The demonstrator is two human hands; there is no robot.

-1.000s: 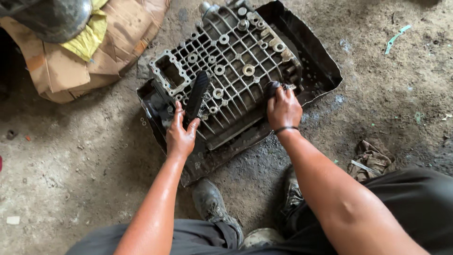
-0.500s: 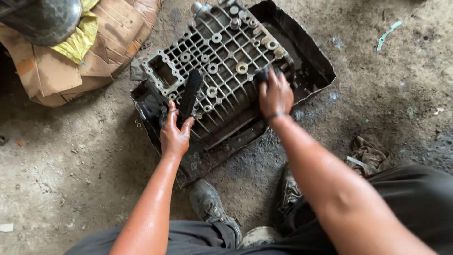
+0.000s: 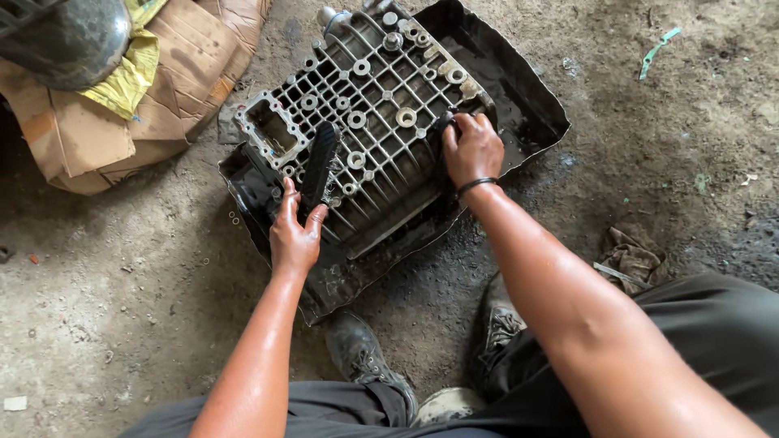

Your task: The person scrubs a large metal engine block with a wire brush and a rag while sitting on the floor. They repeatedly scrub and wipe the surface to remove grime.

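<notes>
The right hand (image 3: 472, 148) has slid from the casting's (image 3: 365, 122) lower right edge up toward its middle right side. The left hand (image 3: 294, 231) has tilted the black bar (image 3: 318, 166) more upright across the ribs.

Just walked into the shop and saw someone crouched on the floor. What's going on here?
A person is crouched over a ribbed metal engine casing that sits in a black oily drip tray on the dirt floor. Their left hand grips a long black tool laid against the casing's face, while the right hand presses on its right edge. Crumpled cardboard lies at the upper left, beside the tray.
</notes>
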